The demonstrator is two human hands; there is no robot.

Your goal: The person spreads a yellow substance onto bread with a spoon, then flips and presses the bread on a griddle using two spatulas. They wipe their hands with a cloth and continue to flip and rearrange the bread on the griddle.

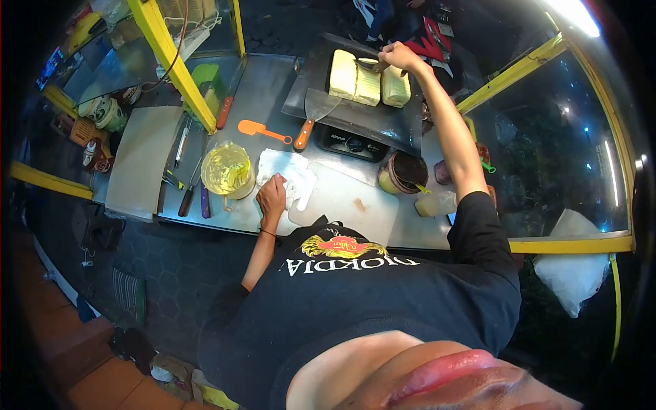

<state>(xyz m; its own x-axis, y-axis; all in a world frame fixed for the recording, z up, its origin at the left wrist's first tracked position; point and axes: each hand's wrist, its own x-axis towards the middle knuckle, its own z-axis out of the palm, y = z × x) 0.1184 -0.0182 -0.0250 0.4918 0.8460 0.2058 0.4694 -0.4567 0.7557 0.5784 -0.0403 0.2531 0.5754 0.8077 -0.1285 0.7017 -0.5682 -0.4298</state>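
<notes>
My right hand (403, 57) reaches over the black griddle (403, 126), its fingers closed on a metal spatula (370, 62) whose blade sits between pieces of pale yellow-green bread. Two joined pieces of bread (354, 76) lie on the left and another bread piece (395, 87) on the right, below my hand. At the edge of a folded white cloth (283, 166), my left hand (271, 197) is closed with its fingers curled; whether it grips anything is hidden. A wide scraper (305, 130) with a wooden handle leans on the griddle's front edge.
An orange spatula (263, 130) lies left of the scraper. Beside my left hand stands a tub of yellow spread (227, 171). A white cutting board (348, 205) lies before me, near a dark-filled container (403, 171). Yellow posts (171, 61) frame the cart.
</notes>
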